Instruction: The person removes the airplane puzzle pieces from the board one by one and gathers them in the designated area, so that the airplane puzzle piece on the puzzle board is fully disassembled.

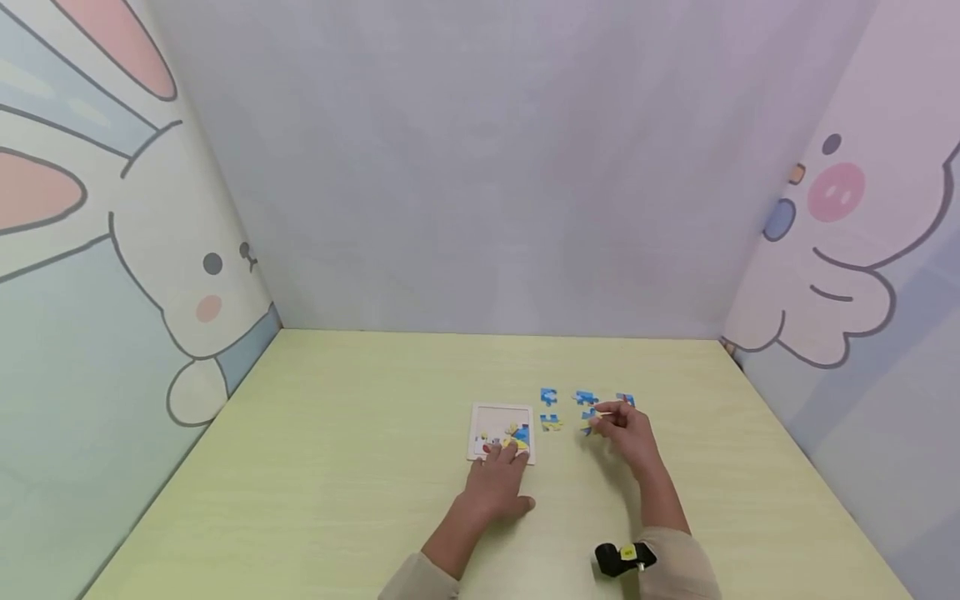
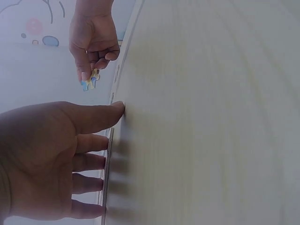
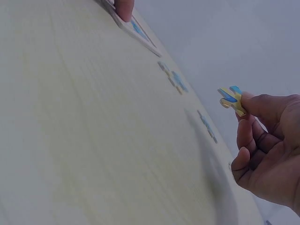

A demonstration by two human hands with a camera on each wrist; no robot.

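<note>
A square white puzzle tray point(image 1: 500, 408) lies on the table, its lower part filled with picture pieces and its upper part showing bare backing. My left hand point(image 1: 498, 485) rests on the tray's near edge with fingers straight, the thumb spread to the side. In my right hand point(image 1: 628, 433), thumb and fingers pinch a yellow and blue puzzle piece point(image 3: 232, 100), lifted off the table to the right of the tray. Loose blue pieces point(image 1: 549, 397) point(image 1: 586, 397) lie behind that hand, and a blue and yellow piece point(image 1: 551, 422) sits beside the tray.
Another loose piece point(image 1: 626, 399) lies just behind the right fingers, partly hidden. A black device with a yellow label point(image 1: 626, 558) is at the right sleeve. Walls with cartoon animals border the pale table point(image 1: 337, 467) at left and right, with a plain grey wall behind.
</note>
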